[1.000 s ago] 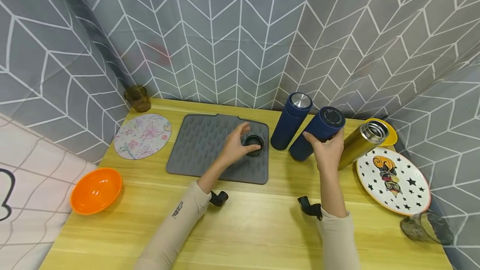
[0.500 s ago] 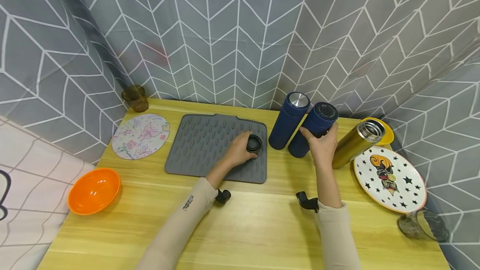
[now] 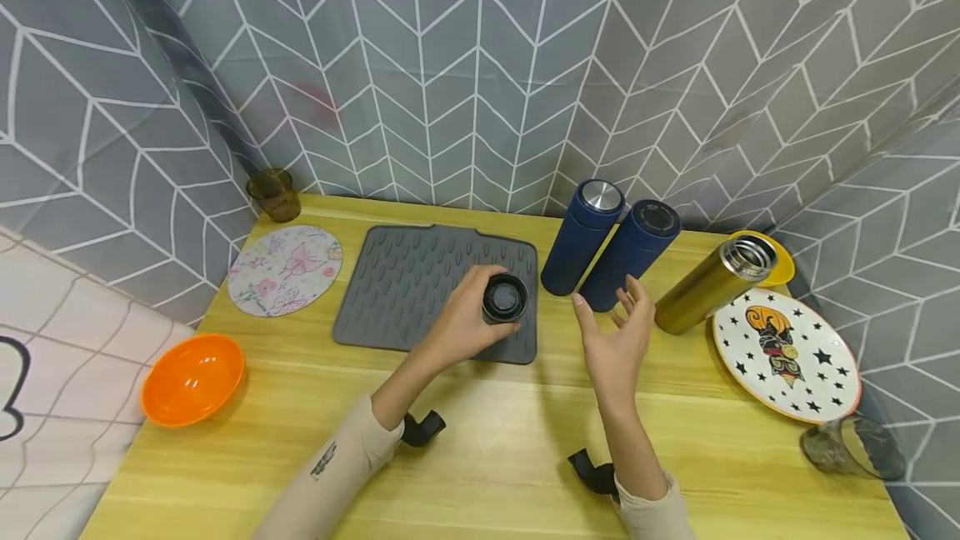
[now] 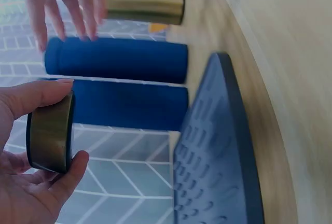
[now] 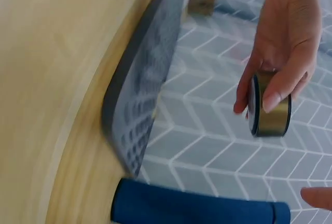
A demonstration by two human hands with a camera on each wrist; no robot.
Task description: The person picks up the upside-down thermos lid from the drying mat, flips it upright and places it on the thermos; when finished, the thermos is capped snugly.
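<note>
Our left hand has the gold lid in its grip above the mat; right hand spread, empty, near the blue flask.

On the counter a mat lies centre, with a round pad, a tumbler behind it and a bowl to its left. Two flasks stand right of the mat, then a third flask, with a plate before it.
</note>
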